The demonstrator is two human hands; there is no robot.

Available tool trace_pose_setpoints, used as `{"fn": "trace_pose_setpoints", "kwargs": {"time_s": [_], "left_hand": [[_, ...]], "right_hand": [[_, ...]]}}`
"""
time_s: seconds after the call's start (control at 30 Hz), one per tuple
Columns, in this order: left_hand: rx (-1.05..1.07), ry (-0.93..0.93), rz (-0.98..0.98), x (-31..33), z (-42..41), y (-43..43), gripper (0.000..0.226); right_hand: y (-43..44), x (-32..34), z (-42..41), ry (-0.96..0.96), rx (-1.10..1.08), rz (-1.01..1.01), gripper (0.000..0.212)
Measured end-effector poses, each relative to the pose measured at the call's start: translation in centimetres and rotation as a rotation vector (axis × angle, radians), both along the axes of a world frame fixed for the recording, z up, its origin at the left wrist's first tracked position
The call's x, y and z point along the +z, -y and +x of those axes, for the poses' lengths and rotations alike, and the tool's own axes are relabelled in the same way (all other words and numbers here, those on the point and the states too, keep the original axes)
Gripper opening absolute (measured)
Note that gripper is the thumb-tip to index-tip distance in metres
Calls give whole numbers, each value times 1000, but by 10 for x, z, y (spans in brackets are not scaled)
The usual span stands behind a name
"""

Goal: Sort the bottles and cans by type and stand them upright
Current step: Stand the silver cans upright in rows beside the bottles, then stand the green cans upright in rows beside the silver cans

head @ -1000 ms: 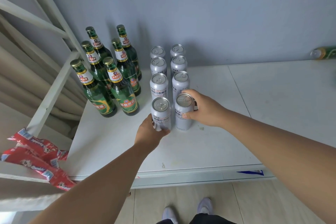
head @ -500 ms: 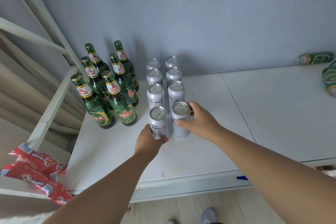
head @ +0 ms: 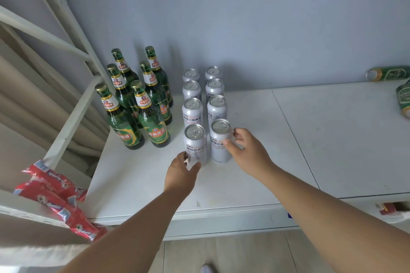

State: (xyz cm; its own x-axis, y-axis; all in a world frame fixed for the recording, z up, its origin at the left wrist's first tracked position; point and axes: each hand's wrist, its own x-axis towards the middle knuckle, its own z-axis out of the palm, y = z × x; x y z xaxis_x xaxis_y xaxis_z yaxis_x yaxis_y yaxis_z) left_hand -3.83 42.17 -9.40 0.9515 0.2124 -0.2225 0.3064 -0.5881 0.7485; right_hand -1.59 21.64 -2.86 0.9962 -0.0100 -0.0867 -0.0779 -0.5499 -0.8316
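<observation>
The left hand (head: 180,174) is curling its fingers round the foot of the front-left silver can (head: 195,142). The right hand (head: 247,150) is wrapping thumb and fingers round the flank of the front-right silver can (head: 219,139). Both cans are standing upright on the white table (head: 288,139), just beside each other. To do this well, I'd say each can wants nudging toward twelve o'clock until it is lining up with its column, gripped low so it is not tipping into its neighbours. The six other silver cans (head: 192,108) are standing in two files at twelve o'clock of the hands. The green bottles (head: 142,115) are clustering upright at ten o'clock. Two green cans (head: 385,74) are lying on their sides at two o'clock, well apart from the right hand.
</observation>
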Motion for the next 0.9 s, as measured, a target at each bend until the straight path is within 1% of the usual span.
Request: {"fn": "trace_pose_setpoints", "kwargs": {"time_s": [0.13,0.23,0.37,0.5,0.77,0.9], "left_hand": [[34,0,20,2,-12,10,58],[74,1,56,4,-21,26,61],[109,-69,87,4,-37,64,73],[114,-102,95,5,-52,119,73],[-28,-80,86,17,-59,243,70],[-183,-53,83,24,-55,299,67]], "right_hand": [[23,0,-9,6,18,-18,59],[54,1,-17,12,35,-23,62],[114,6,-32,6,52,-60,68],[186,12,-51,14,39,-108,68],[311,15,-84,-39,-107,-73,63],[352,19,-90,-64,-185,-45,64]]}}
